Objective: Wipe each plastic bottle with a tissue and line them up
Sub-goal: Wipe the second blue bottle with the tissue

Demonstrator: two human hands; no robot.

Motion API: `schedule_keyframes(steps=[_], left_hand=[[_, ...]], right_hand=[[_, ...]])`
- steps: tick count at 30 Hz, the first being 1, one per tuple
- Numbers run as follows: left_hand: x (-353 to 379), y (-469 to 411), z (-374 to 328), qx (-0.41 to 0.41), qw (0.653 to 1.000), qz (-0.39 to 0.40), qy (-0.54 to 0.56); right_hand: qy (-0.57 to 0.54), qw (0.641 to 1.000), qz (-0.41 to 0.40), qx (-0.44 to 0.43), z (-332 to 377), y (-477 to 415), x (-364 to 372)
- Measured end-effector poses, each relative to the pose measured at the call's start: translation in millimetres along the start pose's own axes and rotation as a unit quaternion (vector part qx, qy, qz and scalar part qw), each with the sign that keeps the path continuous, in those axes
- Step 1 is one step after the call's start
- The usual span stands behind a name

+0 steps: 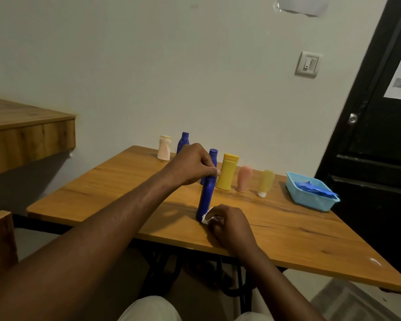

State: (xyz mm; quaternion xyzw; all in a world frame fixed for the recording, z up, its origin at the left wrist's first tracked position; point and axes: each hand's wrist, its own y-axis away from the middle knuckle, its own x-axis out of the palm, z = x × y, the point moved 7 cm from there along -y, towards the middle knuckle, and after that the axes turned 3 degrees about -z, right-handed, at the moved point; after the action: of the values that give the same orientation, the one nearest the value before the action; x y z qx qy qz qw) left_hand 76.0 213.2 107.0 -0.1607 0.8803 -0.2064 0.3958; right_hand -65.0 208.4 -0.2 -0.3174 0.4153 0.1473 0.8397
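**Tall blue bottle wiped at its foot**

Grips the tall blue bottle (206, 198) near its top with the left hand (192, 166), fingers curled round the neck and thumb tip showing on the right side. Holds it upright, base down on the wooden table (287, 230). Pinches a crumpled white tissue (207, 217) in the right hand (229, 224), fingers bunched tight on it. Presses it against the bottle's base, straight below the left-hand grip.

Just behind the left-hand grip: a second blue bottle (214, 155), only cap and shoulder visible past the fingers. Right of the grip, in a row leading away from it: a yellow bottle (227, 173), a pink tube (244, 178) and a pale yellow tube (265, 181) standing on its white cap. All upright, each a little apart from the next. Past the end of that row, farthest right of the grip: a light blue basket (310, 200) with something blue inside, too unclear to name.

Behind and left of the grip, near the table's far edge by the wall: a white bottle (164, 148) and a third blue bottle (183, 141), upright, side by side.

High to the right of both hands, on the wall: a switch plate (308, 64), and beyond it a black door (380, 147). Far left of the grip: a wooden counter (33, 135), set higher than the table.
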Motion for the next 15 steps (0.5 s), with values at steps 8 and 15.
schedule_keyframes(steps=[8,15], left_hand=[[-1,2,-2,0.000,1.000,0.005,-0.004],[0,1,-3,0.003,1.000,0.009,-0.008]], right_hand=[[0.048,0.998,0.007,-0.048,8,2,-12],[-0.068,0.981,-0.176,-0.048,-2,-3,-39]])
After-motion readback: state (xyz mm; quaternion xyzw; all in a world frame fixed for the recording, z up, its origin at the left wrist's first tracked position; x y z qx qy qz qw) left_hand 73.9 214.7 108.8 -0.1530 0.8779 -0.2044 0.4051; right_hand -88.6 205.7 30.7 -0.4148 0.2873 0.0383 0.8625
